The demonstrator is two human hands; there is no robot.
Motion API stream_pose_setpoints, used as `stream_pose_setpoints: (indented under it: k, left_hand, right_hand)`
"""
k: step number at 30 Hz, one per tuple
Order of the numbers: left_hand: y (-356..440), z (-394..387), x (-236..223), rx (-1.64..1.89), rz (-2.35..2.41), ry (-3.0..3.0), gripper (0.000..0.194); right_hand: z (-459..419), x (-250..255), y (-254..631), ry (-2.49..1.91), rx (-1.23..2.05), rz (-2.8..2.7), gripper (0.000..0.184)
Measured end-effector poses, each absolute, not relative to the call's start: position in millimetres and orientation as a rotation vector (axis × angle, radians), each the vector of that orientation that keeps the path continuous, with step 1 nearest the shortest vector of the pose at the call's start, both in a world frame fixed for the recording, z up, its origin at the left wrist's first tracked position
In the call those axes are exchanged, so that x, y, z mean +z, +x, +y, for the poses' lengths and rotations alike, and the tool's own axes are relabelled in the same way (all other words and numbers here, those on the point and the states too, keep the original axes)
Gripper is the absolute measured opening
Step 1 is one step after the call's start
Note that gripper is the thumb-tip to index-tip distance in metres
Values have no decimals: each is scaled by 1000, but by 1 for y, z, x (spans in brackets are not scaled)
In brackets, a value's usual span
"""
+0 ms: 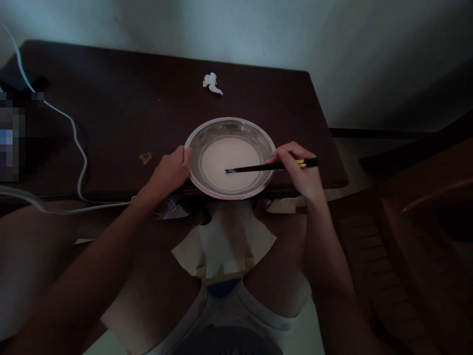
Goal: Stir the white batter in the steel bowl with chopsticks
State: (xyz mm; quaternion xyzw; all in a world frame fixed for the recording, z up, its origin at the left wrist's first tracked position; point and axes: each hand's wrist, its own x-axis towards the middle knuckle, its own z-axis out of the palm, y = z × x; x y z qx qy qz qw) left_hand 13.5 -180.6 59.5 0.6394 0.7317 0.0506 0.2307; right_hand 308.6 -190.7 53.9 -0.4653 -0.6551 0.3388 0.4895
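Note:
A round metal bowl (264,143) sits near the front edge of a dark wooden table (121,113). It holds a pale, whitish liquid or batter (221,155). My left hand (170,171) grips the bowl's left rim. My right hand (297,167) holds dark chopsticks (258,168) at the right rim. Their tips reach into the pale mixture near the bowl's middle.
A crumpled white scrap (212,83) lies on the table behind the bowl, and a small brownish crumb (145,158) lies left of my left hand. A white cable (76,133) runs down the table's left side. Wooden furniture (406,236) stands to the right.

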Motion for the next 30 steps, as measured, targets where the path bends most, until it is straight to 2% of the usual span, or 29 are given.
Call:
stream_pose_setpoints:
  k: [3, 6, 9, 12, 17, 23, 26, 30]
  left_hand:
    - [14, -180, 59, 136, 2035, 1740, 31]
    - [13, -178, 57, 133, 2046, 1730, 35]
    - [12, -177, 56, 121, 2065, 1716, 37]
    - [12, -177, 56, 124, 2060, 1718, 39]
    - [10, -175, 53, 140, 2055, 1739, 40]
    - [10, -176, 52, 162, 2062, 1704, 36]
    - [11, -177, 54, 156, 2072, 1699, 35]
    - [11, -177, 53, 148, 2064, 1725, 36]
  right_hand:
    - [-190, 55, 306, -1107, 755, -1682, 24]
    - [-189, 55, 311, -1172, 670, -1556, 29]
    - [-190, 54, 311, -1167, 754, -1492, 32]
    - [-190, 53, 305, -1107, 829, -1633, 27]
    - [-189, 55, 309, -1149, 669, -1595, 27]
    - [-191, 55, 307, -1109, 830, -1596, 28]
    - [-190, 54, 305, -1099, 754, -1680, 27]
    - [-189, 54, 311, -1169, 702, -1507, 32]
